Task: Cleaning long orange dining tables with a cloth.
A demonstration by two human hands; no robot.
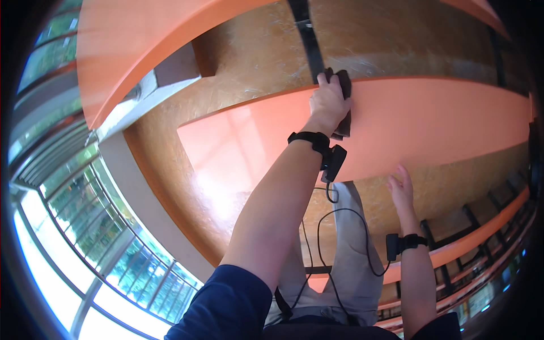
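Observation:
My left hand (330, 103) presses a folded dark brown cloth (345, 85) onto the long orange bench top (430, 122), with its fingers closed over the cloth. The cloth lies across the bench top near its far edge, and part of it is hidden under the hand. My right hand (402, 191) is by the near edge of the bench top, fingers apart and nothing in them. Whether it touches that edge I cannot tell. Each wrist wears a black strap with a small box and a cable.
Another, larger orange surface (127, 51) curves across the upper left. A dark metal leg (307, 42) stands beyond the bench top on the brown floor (238, 51). At left is a railing (107, 255) along a low ledge. More orange benches (470, 235) line the lower right.

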